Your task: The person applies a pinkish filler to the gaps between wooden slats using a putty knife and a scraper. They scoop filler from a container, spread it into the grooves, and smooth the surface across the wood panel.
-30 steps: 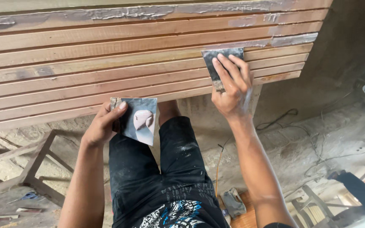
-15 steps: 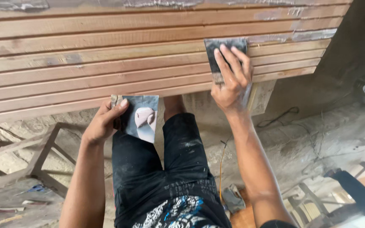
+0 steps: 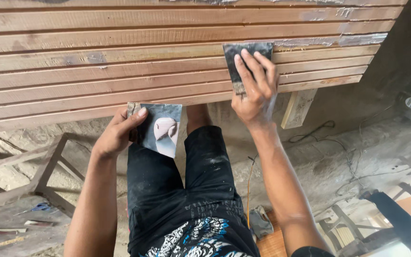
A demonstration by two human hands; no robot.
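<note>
Right hand [image 3: 254, 93] fingers spread flat on a metal putty knife [image 3: 243, 64], pressing its blade against the slatted wooden panel [image 3: 120, 62], far right of centre, likely so filler goes into a groove; grey filler streaks [image 3: 357, 39] show on slats to the right. Left hand [image 3: 117, 133] curled shut around the edge of a second flat scraper [image 3: 160, 127], thumb on top, held level near the lap so the pale putty blob [image 3: 166, 129] stays on it. Black trousers [image 3: 181, 190] below, wooden frame [image 3: 39, 176] on the floor at left
</note>
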